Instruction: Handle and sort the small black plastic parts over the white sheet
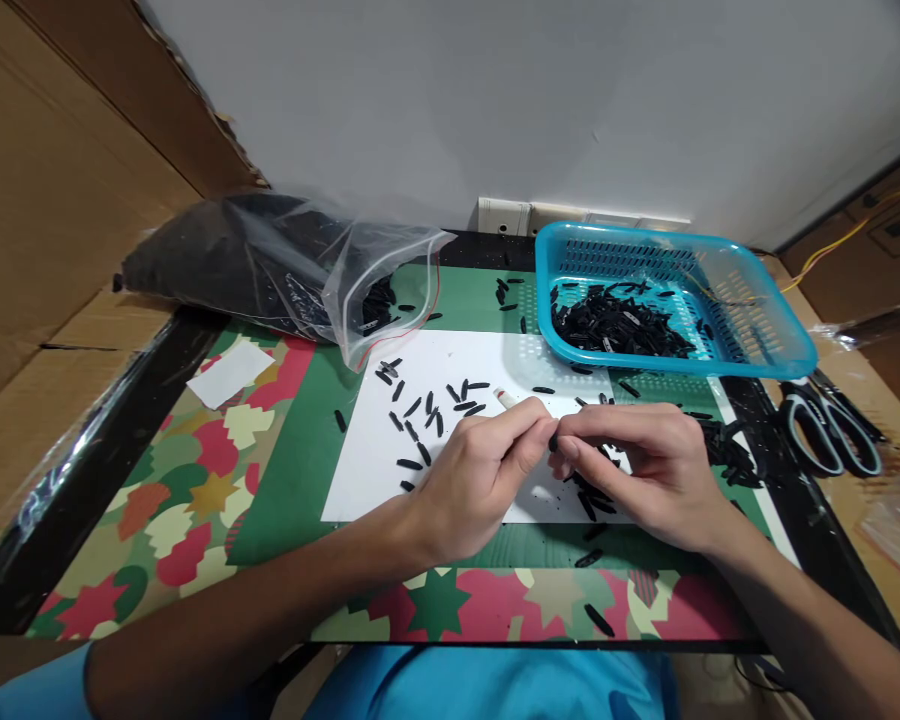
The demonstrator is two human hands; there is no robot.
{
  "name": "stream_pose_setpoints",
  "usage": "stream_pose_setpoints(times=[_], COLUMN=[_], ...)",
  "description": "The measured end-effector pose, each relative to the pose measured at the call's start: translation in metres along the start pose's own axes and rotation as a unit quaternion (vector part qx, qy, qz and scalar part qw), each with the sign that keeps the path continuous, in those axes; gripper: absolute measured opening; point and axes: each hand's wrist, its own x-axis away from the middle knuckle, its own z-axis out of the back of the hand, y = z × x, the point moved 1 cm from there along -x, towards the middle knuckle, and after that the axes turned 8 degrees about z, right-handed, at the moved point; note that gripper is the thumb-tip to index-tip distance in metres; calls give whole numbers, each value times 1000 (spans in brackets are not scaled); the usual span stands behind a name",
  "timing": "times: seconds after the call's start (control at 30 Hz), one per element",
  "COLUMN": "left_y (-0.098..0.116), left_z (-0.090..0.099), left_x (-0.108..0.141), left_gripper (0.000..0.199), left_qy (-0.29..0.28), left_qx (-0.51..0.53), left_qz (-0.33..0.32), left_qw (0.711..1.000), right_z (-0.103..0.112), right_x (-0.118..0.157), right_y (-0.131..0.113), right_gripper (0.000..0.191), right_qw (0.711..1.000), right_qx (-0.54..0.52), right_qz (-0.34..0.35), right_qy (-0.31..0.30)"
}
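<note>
My left hand [484, 475] is closed round a white pen-like tool [504, 398], whose end with a red mark sticks out above the fist. Thumb and forefinger of my right hand [649, 470] pinch a small black piece [553, 441], right at the left hand's fingertips. Both hands are over a white sheet [375, 440]. Several loose black pieces [412, 430] lie on the sheet left of my left hand, and more are under and around my right hand.
A blue basket [690, 365] at the back right holds many black pieces. An open clear bag [270, 265] of black pieces lies at the back left. Scissors [829, 430] rest at the right edge. A small white paper [231, 373] sits on the patterned covering at left.
</note>
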Motion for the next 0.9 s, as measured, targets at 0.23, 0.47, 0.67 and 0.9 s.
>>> stream_pose_setpoints(times=[0.23, 0.47, 0.67, 0.9], left_y=[-3, -8, -4, -6], left_z=[0, -4, -2, -5], left_x=[-1, 2, 1, 2], left_gripper=[37, 36, 40, 39], left_qy=[12, -12, 8, 2], left_qx=[-41, -72, -40, 130], left_qz=[16, 23, 16, 68], left_qw=[999, 997, 999, 989], right_z=[0, -16, -12, -1], right_x=[-1, 3, 1, 3], right_y=[2, 5, 4, 4], right_gripper=[20, 22, 23, 15], right_qw=[1000, 996, 985, 991], right_qx=[10, 44, 130, 73], right_qz=[-7, 24, 32, 26], right_qy=[-18, 72, 110, 108])
